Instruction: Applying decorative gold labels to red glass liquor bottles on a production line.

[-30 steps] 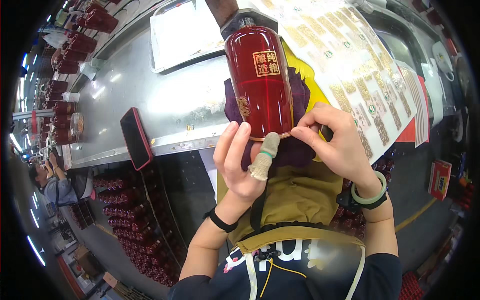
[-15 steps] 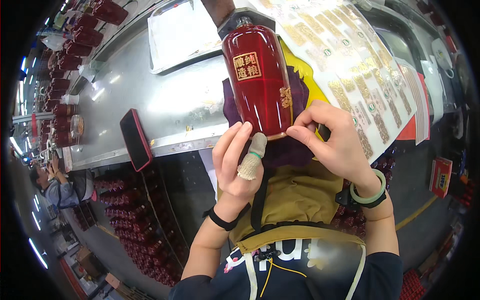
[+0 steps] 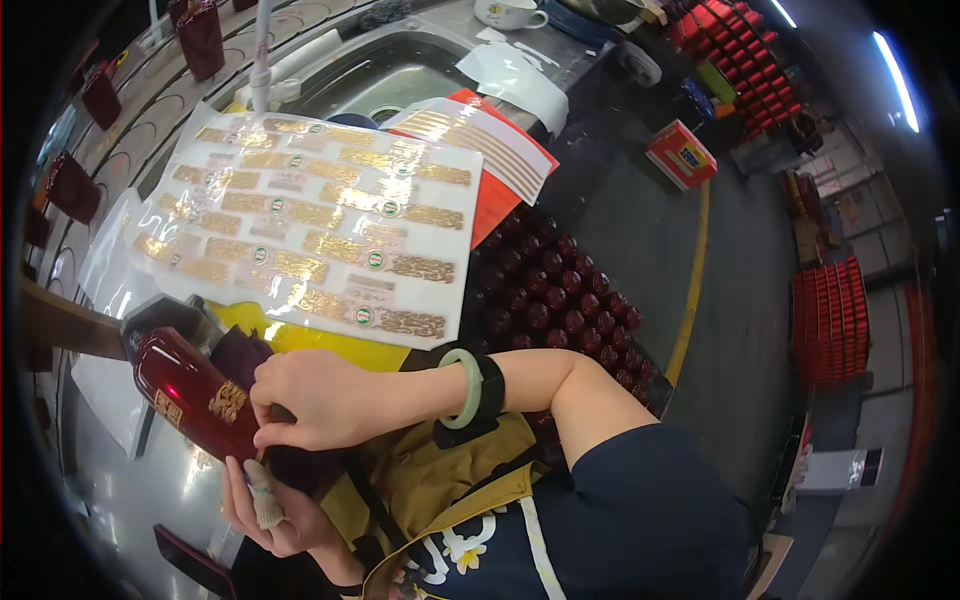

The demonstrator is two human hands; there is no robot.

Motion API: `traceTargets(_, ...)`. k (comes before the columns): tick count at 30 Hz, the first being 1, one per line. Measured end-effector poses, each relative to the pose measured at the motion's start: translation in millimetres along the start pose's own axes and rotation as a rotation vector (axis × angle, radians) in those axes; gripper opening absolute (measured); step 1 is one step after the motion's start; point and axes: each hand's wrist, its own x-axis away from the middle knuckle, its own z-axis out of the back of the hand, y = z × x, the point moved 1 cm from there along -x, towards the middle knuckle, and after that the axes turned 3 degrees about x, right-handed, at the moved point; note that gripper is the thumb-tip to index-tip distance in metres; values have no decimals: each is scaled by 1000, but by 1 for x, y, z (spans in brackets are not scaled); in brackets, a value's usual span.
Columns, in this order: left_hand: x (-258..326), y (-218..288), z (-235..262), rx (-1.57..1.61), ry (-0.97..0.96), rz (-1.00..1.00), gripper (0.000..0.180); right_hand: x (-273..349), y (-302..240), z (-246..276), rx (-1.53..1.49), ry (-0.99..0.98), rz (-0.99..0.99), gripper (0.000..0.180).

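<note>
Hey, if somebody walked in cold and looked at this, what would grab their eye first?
Probably the glossy red bottle at lower left, gripped between the right hand above and the left hand below. Next, the big sheet of gold stickers spread over the bench just behind it. Then the crate of dark red bottle caps beside the right forearm.

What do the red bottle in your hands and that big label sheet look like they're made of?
Red bottle: probably glazed ceramic or coated glass; glossy surface with sharp highlights and gold decoration. Label sheet: seemingly metallic gold-foil stickers on a shiny white backing that reflects the light. The pictures can't confirm either.
</note>
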Motion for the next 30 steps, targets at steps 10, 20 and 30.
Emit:
traceTargets(10,-6,11,-3,-103,57,183,26,-1,1,0,-28,20,82,24)
traceTargets(20,2,-2,4,157,105,254,37,-6,-13,7,-86,-112,-69,19)
traceTargets(30,1,-2,4,172,59,232,42,-5,-20,13,-41,-113,-12,18)
